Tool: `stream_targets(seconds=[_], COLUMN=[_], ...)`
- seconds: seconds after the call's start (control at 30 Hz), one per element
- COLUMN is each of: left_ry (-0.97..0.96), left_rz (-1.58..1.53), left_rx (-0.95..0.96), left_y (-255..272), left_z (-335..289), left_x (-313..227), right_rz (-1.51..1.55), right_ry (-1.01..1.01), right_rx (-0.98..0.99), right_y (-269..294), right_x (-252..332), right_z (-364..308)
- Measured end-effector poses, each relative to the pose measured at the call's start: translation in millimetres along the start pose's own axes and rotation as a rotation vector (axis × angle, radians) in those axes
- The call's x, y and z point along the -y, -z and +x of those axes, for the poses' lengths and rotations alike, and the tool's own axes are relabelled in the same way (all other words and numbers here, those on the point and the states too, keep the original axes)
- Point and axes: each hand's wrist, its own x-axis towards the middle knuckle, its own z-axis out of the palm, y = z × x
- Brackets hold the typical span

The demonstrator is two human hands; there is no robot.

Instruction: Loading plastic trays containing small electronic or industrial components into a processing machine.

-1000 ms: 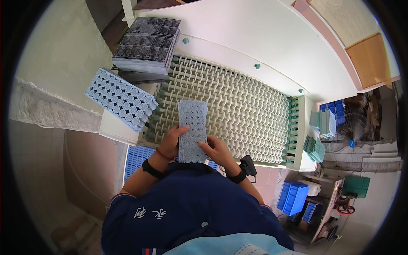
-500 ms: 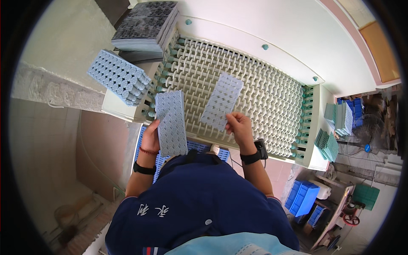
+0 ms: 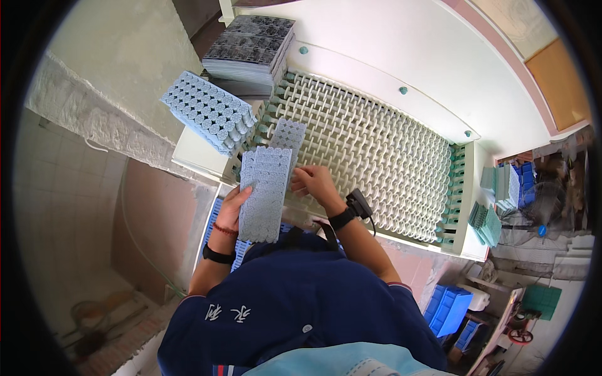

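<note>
My left hand (image 3: 234, 205) is closed round the left edge of a stack of light blue, scalloped-edge patterned sheets (image 3: 266, 200), held upright in front of me. Partly behind that stack is a single light blue sheet (image 3: 289, 134) with rows of small holes, over the left part of a bed of cream rollers (image 3: 364, 156). My right hand (image 3: 315, 184) has its fingers bent together at this sheet's lower right edge and appears to pinch it; the stack hides the sheet's lower part.
Left of the rollers, a pile of light blue sheets with dark gaps (image 3: 210, 113) lies on the white machine frame. Behind it stands a tall dark-topped stack (image 3: 251, 50). More sheets (image 3: 484, 224) rest on the right side. Blue crates (image 3: 448, 309) stand at lower right.
My right hand and the single sheet have moved left, so the sheet now sits partly behind the held stack. The stack's top sheets look more fanned. The whole view has shifted slightly.
</note>
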Motion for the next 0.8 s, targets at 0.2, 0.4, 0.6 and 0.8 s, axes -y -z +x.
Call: stream_targets(seconds=[0.2, 0.4, 0.6, 0.8], left_ry=[-0.038, -0.053, -0.027, -0.003], left_rz=[0.101, 0.138, 0.110, -0.061], left_rx=[-0.031, -0.023, -0.071, -0.026], left_y=[-5.0, -5.0, 7.3, 17.5], left_z=[25.9, 32.2, 28.4, 33.8], left_x=[8.9, 7.1, 6.5, 10.6], right_rz=[0.025, 0.026, -0.359, -0.518], right_ry=[0.050, 0.116, 0.130, 0.060], right_rx=[0.131, -0.075, -0.407, -0.580], right_y=[-2.8, 33.5, 83.2, 132.6], right_x=[0.5, -11.1, -8.4, 0.7], right_z=[-37.4, -12.5, -5.6, -43.7])
